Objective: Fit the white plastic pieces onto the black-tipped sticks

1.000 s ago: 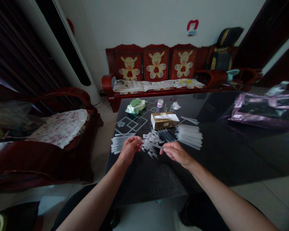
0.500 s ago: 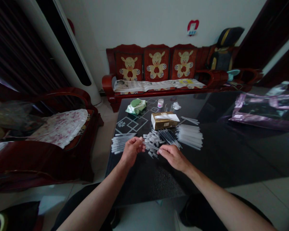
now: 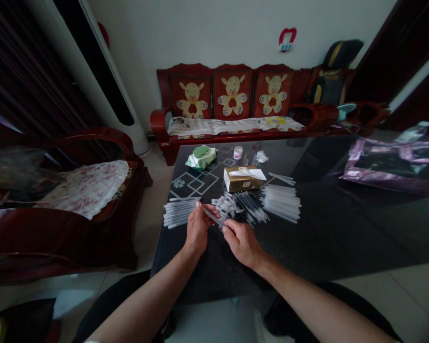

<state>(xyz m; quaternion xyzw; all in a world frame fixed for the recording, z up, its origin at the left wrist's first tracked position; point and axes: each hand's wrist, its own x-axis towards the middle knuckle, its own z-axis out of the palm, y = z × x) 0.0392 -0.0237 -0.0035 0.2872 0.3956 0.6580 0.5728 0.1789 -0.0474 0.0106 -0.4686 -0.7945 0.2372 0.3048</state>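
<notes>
A slim translucent pen [image 3: 212, 216] slants between my two hands, just above the dark table. The fingers of my left hand [image 3: 199, 232] are closed round its far left end. My right hand [image 3: 243, 242] pinches the near right end between thumb and forefinger. Just beyond my hands lies a heap of short whitish pen caps [image 3: 226, 204]. Thin dark refills [image 3: 252, 206] lie fanned out beside the caps. Farther right is a stack of clear pen barrels [image 3: 281, 202]. Left of my left hand, a row of whitish pens [image 3: 180, 212] lies side by side.
A gold tissue box [image 3: 245, 179] stands behind the refills. Green wet wipes [image 3: 201, 157], a small white cup [image 3: 238, 152] and a crumpled tissue [image 3: 262, 156] sit farther back. A purple-edged clear bag [image 3: 389, 164] lies right on the table [image 3: 329, 238]. Beyond stands a wooden sofa [image 3: 232, 100].
Both hands have drawn nearer to me and closer together, the right one shifting left. The pen between them now tilts more steeply.
</notes>
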